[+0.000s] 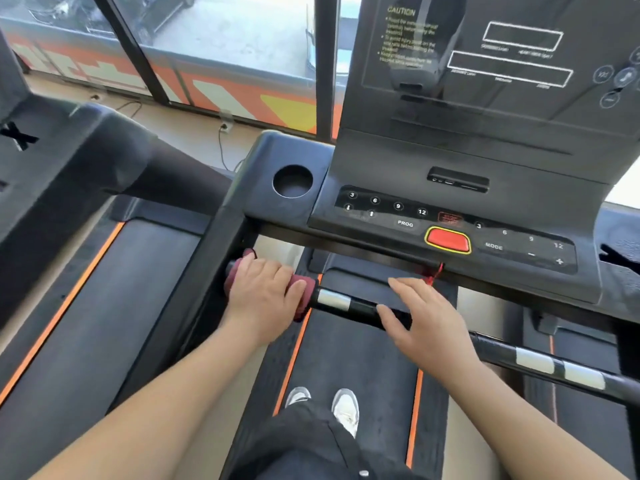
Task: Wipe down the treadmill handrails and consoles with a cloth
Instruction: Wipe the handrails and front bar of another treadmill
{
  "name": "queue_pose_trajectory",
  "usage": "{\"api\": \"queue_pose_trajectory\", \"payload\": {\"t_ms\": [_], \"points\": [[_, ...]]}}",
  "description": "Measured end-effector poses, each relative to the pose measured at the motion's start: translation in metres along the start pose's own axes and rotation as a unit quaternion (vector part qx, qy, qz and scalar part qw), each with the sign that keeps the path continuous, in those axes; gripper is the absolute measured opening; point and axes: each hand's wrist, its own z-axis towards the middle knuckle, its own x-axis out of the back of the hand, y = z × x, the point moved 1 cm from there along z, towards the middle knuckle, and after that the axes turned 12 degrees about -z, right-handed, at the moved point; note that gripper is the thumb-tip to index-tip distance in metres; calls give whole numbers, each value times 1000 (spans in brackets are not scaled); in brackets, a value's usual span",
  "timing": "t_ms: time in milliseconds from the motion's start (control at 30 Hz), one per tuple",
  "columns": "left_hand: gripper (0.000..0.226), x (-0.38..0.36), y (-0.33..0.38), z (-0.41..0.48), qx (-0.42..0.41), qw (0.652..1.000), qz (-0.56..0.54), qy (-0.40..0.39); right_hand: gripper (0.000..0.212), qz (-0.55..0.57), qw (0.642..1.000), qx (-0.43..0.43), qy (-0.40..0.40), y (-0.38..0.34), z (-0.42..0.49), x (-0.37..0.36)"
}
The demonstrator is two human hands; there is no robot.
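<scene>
A black front handrail [360,308] with silver sensor bands runs across the treadmill below the console [450,209]. My left hand [263,292] grips a dark red cloth [304,292] wrapped round the rail's left end, close to the upright. My right hand [426,320] lies flat on the rail further right, fingers straight, holding nothing. The console above carries number buttons, a red stop button [447,240] and a dark display panel [502,60].
A round cup holder [292,180] sits at the console's left. A red safety cord [434,273] hangs under the stop button. Another treadmill [69,188] stands to the left. My shoes [332,407] stand on the belt. Windows are ahead.
</scene>
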Motion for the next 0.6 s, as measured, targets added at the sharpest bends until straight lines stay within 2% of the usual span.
{"api": "queue_pose_trajectory", "payload": {"t_ms": [67,133,200,233,300,367,467,533,600], "points": [[39,-12,44,1,-4,1000,-17,-3,49,0,1000,-22,-4,10,-13,6],[44,-23,73,-1,-107,993,-25,-49,48,7,999,-46,-4,24,-24,14],[50,-17,67,10,-202,974,-22,-102,51,4,998,-69,-7,37,-35,24],[51,-12,57,18,-214,967,-8,-137,54,-5,997,-79,-7,45,-42,28],[55,-4,33,30,-183,967,25,-175,63,-27,995,-89,-17,62,-55,34],[58,-4,31,33,-144,980,42,-129,72,-50,993,-100,-28,80,-68,36],[43,-20,96,21,-98,993,21,-54,76,-66,990,-116,-32,97,-79,39],[37,-34,146,14,-125,991,-18,-43,75,-68,990,-117,-34,105,-81,41],[37,-36,159,19,-194,978,-29,-77,75,-74,990,-109,-50,118,-82,42]]}}
